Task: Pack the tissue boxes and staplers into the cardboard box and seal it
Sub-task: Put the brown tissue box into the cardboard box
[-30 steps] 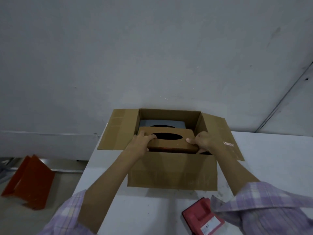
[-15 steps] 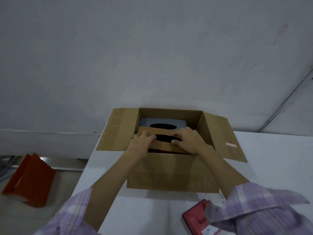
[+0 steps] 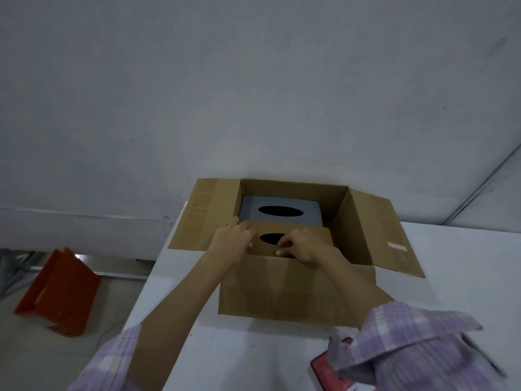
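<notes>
An open cardboard box (image 3: 284, 292) stands on the white table, its side flaps folded outward. Inside at the back lies a grey tissue box (image 3: 310, 214) with a dark oval slot. In front of it sits a brown tissue box (image 3: 320, 235), low in the carton. My left hand (image 3: 229, 244) grips its left end. My right hand (image 3: 303, 245) rests on its top, fingers at the oval slot. A red stapler (image 3: 327, 371) lies at the near right, mostly hidden by my sleeve.
The white table (image 3: 465, 277) runs to the right of the carton; its left edge is just beside the box. An orange folded object (image 3: 56, 289) lies on the floor at the left. A grey wall rises close behind the carton.
The brown tissue box has gone down from the carton's rim into the box. My right hand moved from its right end onto its top by the slot.
</notes>
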